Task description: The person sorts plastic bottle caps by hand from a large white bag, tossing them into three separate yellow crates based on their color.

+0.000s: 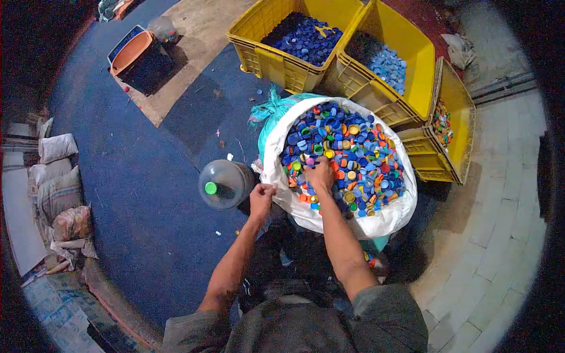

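A large white sack [406,215] stands in front of me, its mouth rolled open and full of bottle caps [359,153] in blue, orange, yellow, green and other colours. My right hand [319,175] reaches into the caps on the near left side, fingers bent down and drawn together; what they hold, if anything, is hidden. Beside the sack's left rim, my left hand [262,200] is closed with its fingers curled, and I cannot make out what is in it. Left of that hand lies a big clear plastic bottle [229,183] with a green cap.
Yellow crates hold sorted caps: dark blue in one crate [259,56], light blue in another [421,70], mixed colours in a third [462,135]. A teal bag [273,112] adjoins the sack. An orange-rimmed tub [130,53] stands far left; filled sacks [59,179] line the left wall.
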`<state>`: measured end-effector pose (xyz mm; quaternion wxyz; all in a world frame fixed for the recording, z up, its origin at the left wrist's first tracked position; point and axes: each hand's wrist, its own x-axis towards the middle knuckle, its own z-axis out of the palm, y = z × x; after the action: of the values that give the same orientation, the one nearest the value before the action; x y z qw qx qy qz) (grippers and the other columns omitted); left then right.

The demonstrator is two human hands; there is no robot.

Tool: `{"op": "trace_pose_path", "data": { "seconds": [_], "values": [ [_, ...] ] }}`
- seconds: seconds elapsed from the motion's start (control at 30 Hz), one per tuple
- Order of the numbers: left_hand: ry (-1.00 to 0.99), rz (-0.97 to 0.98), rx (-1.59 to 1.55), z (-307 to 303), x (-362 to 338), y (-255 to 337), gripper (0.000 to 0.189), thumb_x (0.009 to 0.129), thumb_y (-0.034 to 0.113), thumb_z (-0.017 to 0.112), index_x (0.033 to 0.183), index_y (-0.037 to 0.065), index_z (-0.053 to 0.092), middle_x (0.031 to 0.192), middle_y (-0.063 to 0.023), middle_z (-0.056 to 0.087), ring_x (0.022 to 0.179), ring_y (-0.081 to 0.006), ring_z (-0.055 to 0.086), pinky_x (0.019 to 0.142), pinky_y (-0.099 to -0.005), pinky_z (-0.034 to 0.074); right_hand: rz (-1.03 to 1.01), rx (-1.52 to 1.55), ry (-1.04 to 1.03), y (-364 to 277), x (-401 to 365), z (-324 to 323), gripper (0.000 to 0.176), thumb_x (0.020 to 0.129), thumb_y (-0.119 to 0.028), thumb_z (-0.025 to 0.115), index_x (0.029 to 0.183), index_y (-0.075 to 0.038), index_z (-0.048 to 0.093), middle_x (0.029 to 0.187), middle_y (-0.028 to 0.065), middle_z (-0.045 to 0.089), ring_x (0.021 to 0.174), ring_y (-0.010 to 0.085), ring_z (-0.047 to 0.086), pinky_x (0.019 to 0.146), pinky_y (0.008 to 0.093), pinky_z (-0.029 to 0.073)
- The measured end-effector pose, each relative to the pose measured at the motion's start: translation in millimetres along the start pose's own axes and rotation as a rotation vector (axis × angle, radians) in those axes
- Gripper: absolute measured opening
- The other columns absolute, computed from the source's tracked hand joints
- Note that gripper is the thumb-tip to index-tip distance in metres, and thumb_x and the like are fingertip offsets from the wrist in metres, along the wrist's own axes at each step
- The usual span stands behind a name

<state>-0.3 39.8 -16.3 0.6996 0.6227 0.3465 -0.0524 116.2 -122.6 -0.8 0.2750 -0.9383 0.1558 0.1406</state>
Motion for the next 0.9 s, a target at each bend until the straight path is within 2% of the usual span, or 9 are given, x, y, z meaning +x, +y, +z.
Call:
{"op": "trace_pose_path", "data": {
  "seconds": [0.13, 0.23, 0.27, 0.37, 0.5, 0.53, 0.63, 0.67, 0.9],
  "values": [
    [0.082, 0.225, 0.314, 22, 31, 1, 0.032, 0.072, 0.019, 0.071, 0.093, -0.001, 0.058, 0.083, -0.0122, 0.064, 0.078, -0.0219, 0.062, 0.073, -0.0319, 0.048, -0.054, 0.479, 0.078, 22, -7, 3, 0.046, 0.07, -0.019, 0.074, 0.106, 0.0, 0.052, 0.093, 0.0149, 0.062, 0.084, 0.0228, 0.061, 0.073, 0.0322, 0.048],
    [0.117, 0.384, 0.436, 37, 45, 14, 0.03, 0.073, 0.014, 0.068, 0.097, 0.0, 0.057, 0.088, -0.0121, 0.065, 0.083, -0.0233, 0.063, 0.076, -0.0335, 0.048, -0.017, 0.774, -0.004, 42, -19, -2, 0.041, 0.073, -0.017, 0.073, 0.104, -0.001, 0.051, 0.086, 0.0094, 0.061, 0.07, 0.0173, 0.057, 0.064, 0.0299, 0.047],
    [0.082, 0.374, 0.433, 40, 51, 14, 0.039, 0.072, 0.016, 0.069, 0.105, 0.001, 0.054, 0.093, -0.0177, 0.064, 0.088, -0.0323, 0.062, 0.078, -0.0379, 0.047, 0.038, 0.938, -0.053, 47, -24, -2, 0.032, 0.079, -0.019, 0.066, 0.103, -0.003, 0.052, 0.075, 0.0044, 0.057, 0.057, 0.013, 0.049, 0.055, 0.0277, 0.041],
    [0.062, 0.446, 0.551, 45, 66, 8, 0.042, 0.073, 0.016, 0.068, 0.108, 0.002, 0.051, 0.096, -0.0192, 0.063, 0.091, -0.0357, 0.06, 0.079, -0.0412, 0.047, 0.209, 1.535, -0.432, 62, -47, -25, 0.027, 0.085, -0.024, 0.057, 0.103, -0.005, 0.051, 0.073, 0.0034, 0.053, 0.051, 0.0118, 0.043, 0.05, 0.0259, 0.036],
    [0.067, 0.311, 0.713, 47, 70, 8, 0.045, 0.076, 0.014, 0.063, 0.115, 0.003, 0.044, 0.096, -0.0238, 0.061, 0.089, -0.0419, 0.058, 0.077, -0.0473, 0.045, 0.325, 1.844, -0.465, 65, -76, -35, 0.036, 0.077, -0.029, 0.056, 0.102, -0.003, 0.053, 0.083, 0.0073, 0.054, 0.061, 0.0175, 0.048, 0.059, 0.0316, 0.039],
    [0.041, 0.253, 0.744, 47, 72, 6, 0.045, 0.077, 0.014, 0.061, 0.116, 0.003, 0.041, 0.094, -0.026, 0.06, 0.088, -0.0431, 0.058, 0.075, -0.0489, 0.045, 0.323, 1.839, -0.51, 71, -78, -34, 0.04, 0.07, -0.027, 0.057, 0.101, -0.003, 0.054, 0.085, 0.0082, 0.055, 0.069, 0.0208, 0.05, 0.066, 0.0346, 0.041],
    [0.048, 0.221, 0.73, 48, 80, 1, 0.043, 0.077, 0.015, 0.062, 0.114, 0.003, 0.041, 0.093, -0.027, 0.06, 0.087, -0.0437, 0.058, 0.075, -0.0494, 0.045, 0.434, 1.869, -0.393, 67, -88, -35, 0.038, 0.068, -0.023, 0.055, 0.1, -0.003, 0.054, 0.087, 0.0091, 0.055, 0.073, 0.023, 0.052, 0.071, 0.0354, 0.042],
    [0.07, 0.288, 0.699, 48, 83, -4, 0.04, 0.078, 0.017, 0.062, 0.11, 0.002, 0.043, 0.092, -0.0268, 0.06, 0.088, -0.0441, 0.057, 0.074, -0.0495, 0.045, 0.391, 1.886, -0.495, 75, -88, -33, 0.035, 0.071, -0.02, 0.05, 0.102, -0.004, 0.054, 0.091, 0.0099, 0.056, 0.081, 0.0241, 0.052, 0.074, 0.0388, 0.041],
    [0.12, 0.238, 0.77, 58, 78, 15, 0.032, 0.075, 0.015, 0.061, 0.099, 0.002, 0.043, 0.091, -0.0268, 0.06, 0.089, -0.0453, 0.056, 0.074, -0.0504, 0.044, 0.302, 1.832, -0.546, 76, -85, -37, 0.036, 0.071, -0.018, 0.05, 0.104, -0.005, 0.054, 0.095, 0.0097, 0.058, 0.086, 0.0248, 0.055, 0.078, 0.0381, 0.044]
  ]
}}
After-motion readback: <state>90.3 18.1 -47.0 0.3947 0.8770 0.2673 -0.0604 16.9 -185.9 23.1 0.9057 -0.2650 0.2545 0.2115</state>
